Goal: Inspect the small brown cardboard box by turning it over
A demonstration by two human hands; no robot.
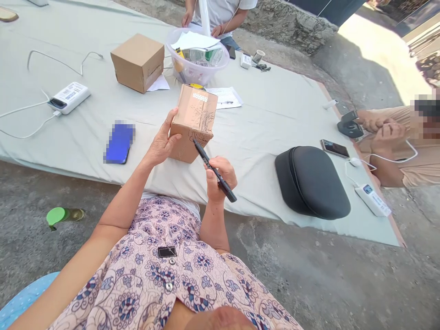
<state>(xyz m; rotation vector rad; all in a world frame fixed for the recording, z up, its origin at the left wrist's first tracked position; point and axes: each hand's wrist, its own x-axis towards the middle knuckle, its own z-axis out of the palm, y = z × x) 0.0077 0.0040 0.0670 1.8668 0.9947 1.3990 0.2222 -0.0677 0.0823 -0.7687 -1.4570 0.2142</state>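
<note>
My left hand grips the left side of a small brown cardboard box, thumb on the near face and fingers toward the top. Dark scribbled lines cover part of the box's top and upper front edge. A black marker pen is held in my right hand, its tip at the scribbles near the box's front edge. Whether the tip touches the cardboard is too fine to tell. Behind the box lies a printed sheet of paper, partly covered by it.
Around the cloth-covered table are another cardboard box, a plastic basket with papers and bottles, a blue-screened phone, a power bank with cables, and a black case. Two other people sit at the far and right edges.
</note>
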